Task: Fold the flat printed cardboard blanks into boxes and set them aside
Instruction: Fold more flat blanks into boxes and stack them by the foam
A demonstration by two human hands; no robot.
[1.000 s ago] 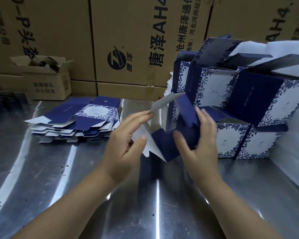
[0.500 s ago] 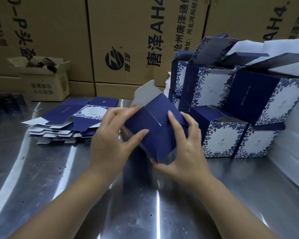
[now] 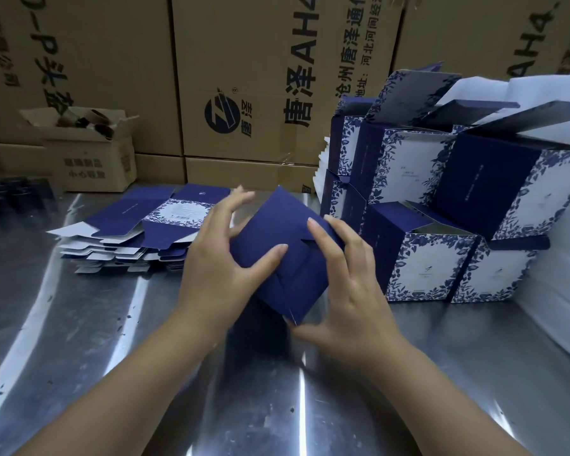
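Head view.

- Box (image 3: 287,248): dark blue, part-folded, held above the table between the two hands and tilted so that one corner points down. The face towards the camera shows flaps tucked one over another. It sits between the stack of flat blanks on the left and the folded boxes on the right, touching neither.
- Left hand (image 3: 216,268): grips the box's left side, fingers curled round the far upper edge, thumb laid flat on the near face.
- Right hand (image 3: 352,291): grips the box's right side, forefinger stretched across the flap seam, thumb at the bottom corner, other fingers wrapped behind.
- Stack of flat blanks (image 3: 139,232): blue and white printed card, fanned unevenly, lying on the table left of the hands.
- Folded boxes (image 3: 441,209): several, blue with a white leaf-bordered panel, piled two high at the right, top flaps standing open.
- Table (image 3: 96,340): bright scuffed metal.
- Large cartons (image 3: 244,77): brown, printed in black, stacked as a wall behind the table.
- Small carton (image 3: 89,159): brown, flaps open, at the far left; contents unclear.
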